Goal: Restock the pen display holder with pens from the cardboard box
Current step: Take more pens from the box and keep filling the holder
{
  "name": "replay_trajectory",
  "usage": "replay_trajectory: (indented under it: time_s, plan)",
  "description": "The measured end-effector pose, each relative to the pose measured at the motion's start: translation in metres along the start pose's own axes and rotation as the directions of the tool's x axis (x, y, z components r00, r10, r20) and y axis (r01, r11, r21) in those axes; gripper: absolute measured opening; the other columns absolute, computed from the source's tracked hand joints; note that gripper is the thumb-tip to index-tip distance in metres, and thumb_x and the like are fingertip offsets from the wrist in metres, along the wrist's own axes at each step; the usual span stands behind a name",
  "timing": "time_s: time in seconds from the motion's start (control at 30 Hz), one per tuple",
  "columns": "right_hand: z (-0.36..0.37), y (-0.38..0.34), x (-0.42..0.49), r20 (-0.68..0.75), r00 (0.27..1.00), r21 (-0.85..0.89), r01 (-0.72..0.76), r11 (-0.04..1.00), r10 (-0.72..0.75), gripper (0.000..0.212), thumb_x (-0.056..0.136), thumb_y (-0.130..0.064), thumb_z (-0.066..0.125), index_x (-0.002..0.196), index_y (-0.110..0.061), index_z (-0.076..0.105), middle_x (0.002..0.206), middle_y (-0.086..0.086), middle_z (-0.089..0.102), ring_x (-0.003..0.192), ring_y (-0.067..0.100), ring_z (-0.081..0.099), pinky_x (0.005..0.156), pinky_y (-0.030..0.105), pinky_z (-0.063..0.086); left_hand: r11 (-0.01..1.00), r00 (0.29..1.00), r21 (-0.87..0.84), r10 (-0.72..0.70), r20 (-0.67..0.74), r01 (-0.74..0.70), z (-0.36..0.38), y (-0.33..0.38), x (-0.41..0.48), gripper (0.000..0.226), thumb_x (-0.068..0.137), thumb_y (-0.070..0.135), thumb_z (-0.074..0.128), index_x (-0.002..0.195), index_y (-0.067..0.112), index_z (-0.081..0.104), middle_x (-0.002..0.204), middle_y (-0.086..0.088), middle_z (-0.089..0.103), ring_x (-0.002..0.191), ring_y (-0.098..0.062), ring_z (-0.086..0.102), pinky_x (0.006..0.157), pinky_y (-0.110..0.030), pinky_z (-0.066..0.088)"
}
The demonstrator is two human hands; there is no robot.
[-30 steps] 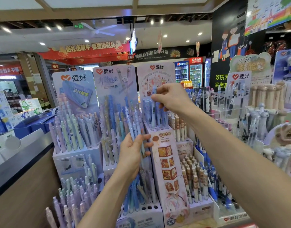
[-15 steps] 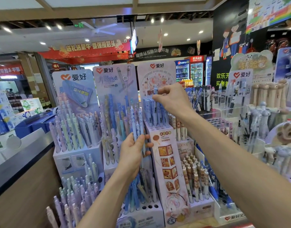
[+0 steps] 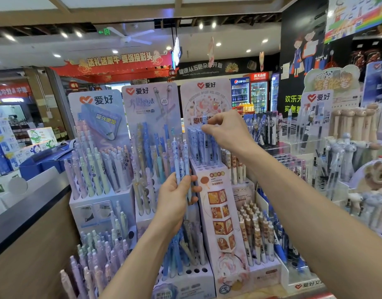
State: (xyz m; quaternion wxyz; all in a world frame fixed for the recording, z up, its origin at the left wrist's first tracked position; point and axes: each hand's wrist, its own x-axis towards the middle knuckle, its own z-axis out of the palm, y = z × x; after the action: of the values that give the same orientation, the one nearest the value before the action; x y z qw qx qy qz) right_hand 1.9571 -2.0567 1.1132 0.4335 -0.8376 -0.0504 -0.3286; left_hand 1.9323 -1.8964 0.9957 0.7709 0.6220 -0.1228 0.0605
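- Blue-white pens [image 3: 181, 160]: small bunch upright in left hand [image 3: 175, 201], fingers closed round the barrels, in front of the middle holder.
- Right hand [image 3: 226, 130]: thumb and fingertips pinch one pen [image 3: 205, 134] at its top, among the row at the top edge of the pink holder [image 3: 218, 212].

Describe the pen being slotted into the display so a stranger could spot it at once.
Find the tall pink cardboard display stand with the red heart logo, centre of the shelf. At its top tier stands a cluster of blue patterned pens. The wanted pale blue pen rises above the others, pinched near its top by the right hand.
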Motion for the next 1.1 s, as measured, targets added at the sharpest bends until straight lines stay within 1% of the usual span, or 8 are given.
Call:
replay_trajectory:
  time_s: [0.2, 0.37, 0.57, 0.73, 0.83, 0.93, 1.0, 1.1]
  plan:
    - [-0.003, -0.002, -0.001, 0.026, 1.000, -0.003, 0.016, 1.000, -0.015, 0.021, 0.091, -0.030, 0.071, 0.097, -0.011, 0.079, 0.121, 0.001, 0.071, 0.120, 0.015, 0.058, 0.089, 0.029, 0.040, 1.000, 1.000, -0.009, 0.008, -0.002, -0.008, 0.001, 0.001, 0.002, 0.012, 0.102, 0.016, 0.048, 0.107, 0.014, 0.060, 0.105, -0.011, 0.069, 0.081, -0.022, 0.065, 0.061, -0.036, 0.050]
    - [0.001, 0.003, 0.000, 0.036, 0.999, -0.034, 0.007, 0.999, -0.006, 0.020, 0.090, -0.033, 0.071, 0.097, -0.014, 0.078, 0.119, 0.002, 0.071, 0.111, 0.016, 0.062, 0.087, 0.031, 0.045, 1.000, 1.000, -0.002, 0.001, -0.010, -0.001, 0.001, -0.001, 0.002, 0.012, 0.102, 0.016, 0.049, 0.106, 0.014, 0.060, 0.106, -0.011, 0.069, 0.082, -0.023, 0.066, 0.063, -0.037, 0.051]
    - [0.009, 0.005, -0.002, 0.026, 1.000, -0.115, 0.005, 0.993, -0.002, 0.014, 0.083, -0.038, 0.076, 0.092, -0.029, 0.070, 0.125, 0.004, 0.062, 0.110, 0.020, 0.060, 0.091, 0.034, 0.048, 1.000, 1.000, 0.001, 0.010, -0.019, -0.010, 0.000, 0.000, 0.001, 0.011, 0.102, 0.015, 0.049, 0.105, 0.015, 0.060, 0.103, -0.009, 0.070, 0.083, -0.023, 0.066, 0.063, -0.036, 0.052]
    - [0.008, 0.004, -0.007, 0.017, 1.000, -0.093, 0.014, 0.996, -0.012, 0.026, 0.081, -0.038, 0.077, 0.098, -0.026, 0.062, 0.118, 0.004, 0.057, 0.102, 0.019, 0.056, 0.080, 0.032, 0.043, 1.000, 1.000, 0.007, 0.014, -0.017, -0.014, -0.001, 0.000, 0.002, 0.012, 0.102, 0.015, 0.049, 0.105, 0.016, 0.060, 0.101, -0.007, 0.070, 0.082, -0.022, 0.066, 0.061, -0.033, 0.053]
    - [0.006, 0.000, -0.006, -0.023, 0.999, -0.076, 0.033, 0.997, -0.035, 0.035, 0.082, -0.046, 0.074, 0.108, -0.026, 0.064, 0.118, 0.002, 0.057, 0.104, 0.017, 0.056, 0.084, 0.032, 0.046, 1.000, 1.000, 0.018, 0.012, -0.013, -0.012, -0.001, -0.001, 0.002, 0.012, 0.102, 0.016, 0.050, 0.105, 0.016, 0.061, 0.101, -0.007, 0.071, 0.081, -0.020, 0.067, 0.061, -0.032, 0.054]
    - [0.011, -0.007, -0.002, -0.054, 0.994, -0.192, 0.087, 0.978, -0.099, 0.042, 0.080, -0.053, 0.074, 0.111, -0.026, 0.069, 0.123, 0.001, 0.053, 0.105, 0.017, 0.055, 0.089, 0.034, 0.047, 1.000, 1.000, 0.021, 0.006, -0.019, -0.005, 0.000, 0.000, 0.003, 0.012, 0.102, 0.016, 0.050, 0.105, 0.014, 0.061, 0.101, -0.007, 0.070, 0.079, -0.019, 0.066, 0.062, -0.034, 0.054]
    - [0.018, -0.012, 0.001, -0.058, 0.990, -0.281, 0.111, 0.953, -0.132, 0.049, 0.077, -0.060, 0.073, 0.112, -0.026, 0.070, 0.123, 0.001, 0.051, 0.099, 0.016, 0.052, 0.081, 0.033, 0.044, 1.000, 1.000, 0.021, 0.003, -0.019, -0.003, 0.002, 0.001, 0.004, 0.012, 0.102, 0.017, 0.050, 0.105, 0.013, 0.060, 0.102, -0.008, 0.070, 0.079, -0.020, 0.066, 0.063, -0.035, 0.052]
    - [0.026, -0.017, 0.007, -0.076, 0.987, -0.364, 0.103, 0.926, -0.139, 0.043, 0.079, -0.060, 0.070, 0.106, -0.026, 0.073, 0.125, 0.003, 0.051, 0.100, 0.019, 0.053, 0.078, 0.033, 0.045, 1.000, 1.000, 0.031, 0.006, -0.017, -0.006, 0.004, 0.000, 0.004, 0.011, 0.102, 0.017, 0.050, 0.104, 0.013, 0.060, 0.103, -0.010, 0.070, 0.079, -0.020, 0.066, 0.064, -0.036, 0.052]
